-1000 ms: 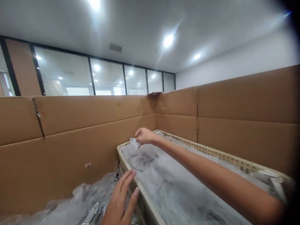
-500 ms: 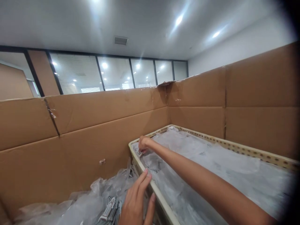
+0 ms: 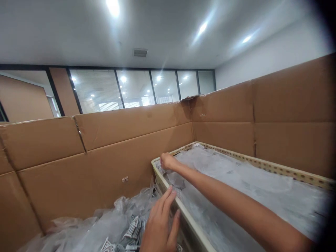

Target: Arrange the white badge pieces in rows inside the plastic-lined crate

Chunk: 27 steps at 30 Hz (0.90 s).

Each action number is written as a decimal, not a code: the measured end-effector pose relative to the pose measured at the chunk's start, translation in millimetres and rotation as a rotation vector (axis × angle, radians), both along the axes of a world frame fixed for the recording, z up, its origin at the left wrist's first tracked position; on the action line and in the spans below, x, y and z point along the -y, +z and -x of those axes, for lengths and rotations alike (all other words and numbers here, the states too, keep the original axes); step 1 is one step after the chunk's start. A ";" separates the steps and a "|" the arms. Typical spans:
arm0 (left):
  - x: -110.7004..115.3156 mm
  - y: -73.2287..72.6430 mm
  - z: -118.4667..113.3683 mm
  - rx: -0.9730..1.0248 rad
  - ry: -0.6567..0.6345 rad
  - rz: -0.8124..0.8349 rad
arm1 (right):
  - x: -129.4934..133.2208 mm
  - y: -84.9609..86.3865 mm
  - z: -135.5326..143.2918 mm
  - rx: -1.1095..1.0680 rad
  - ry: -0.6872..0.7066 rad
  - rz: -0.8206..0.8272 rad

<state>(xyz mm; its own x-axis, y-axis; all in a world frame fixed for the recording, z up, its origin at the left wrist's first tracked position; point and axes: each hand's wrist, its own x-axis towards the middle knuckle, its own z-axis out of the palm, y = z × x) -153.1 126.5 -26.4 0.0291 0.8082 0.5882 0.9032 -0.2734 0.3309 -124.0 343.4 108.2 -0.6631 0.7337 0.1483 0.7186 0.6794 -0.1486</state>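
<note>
My right hand (image 3: 168, 162) is at the far left corner of a cream plastic basket (image 3: 195, 232), its fingers closed and bent down among clear plastic bags (image 3: 225, 175). What it grips there is hidden by the hand. My left hand (image 3: 161, 222) rests its stretched fingertips on the basket's near-left rim, fingers apart, holding nothing. The bags fill the basket close to its rim. To the left of my left hand, more clear plastic (image 3: 89, 232) lies in a heap, with grey and white patterned pieces (image 3: 133, 227) among it.
Tall cardboard walls (image 3: 126, 147) stand behind and to the left, joining at a corner past the basket. Another cardboard wall (image 3: 225, 108) runs along the right. Beyond them are glass partition windows (image 3: 136, 87) and a lit ceiling (image 3: 162, 28).
The view has shifted slightly, so everything sits a little further right and more patterned pieces show. Both hands keep nearly the same places on the basket.
</note>
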 end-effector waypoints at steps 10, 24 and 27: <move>25.9 -27.3 107.1 0.185 0.286 0.258 | 74.4 28.9 -102.0 0.038 0.191 -0.347; 14.0 -66.1 159.0 -0.162 0.614 0.745 | 107.9 3.2 -159.9 -0.013 0.324 -0.489; 11.9 -63.8 156.9 -0.216 0.624 0.766 | 107.2 7.1 -165.7 -0.046 0.280 -0.439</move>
<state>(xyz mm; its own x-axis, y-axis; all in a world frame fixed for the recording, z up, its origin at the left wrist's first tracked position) -310.0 114.6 -90.2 -0.4833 0.8732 -0.0631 0.8735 0.4858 0.0317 41.7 236.2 115.3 -0.8108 0.3909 0.4357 0.4995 0.8501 0.1668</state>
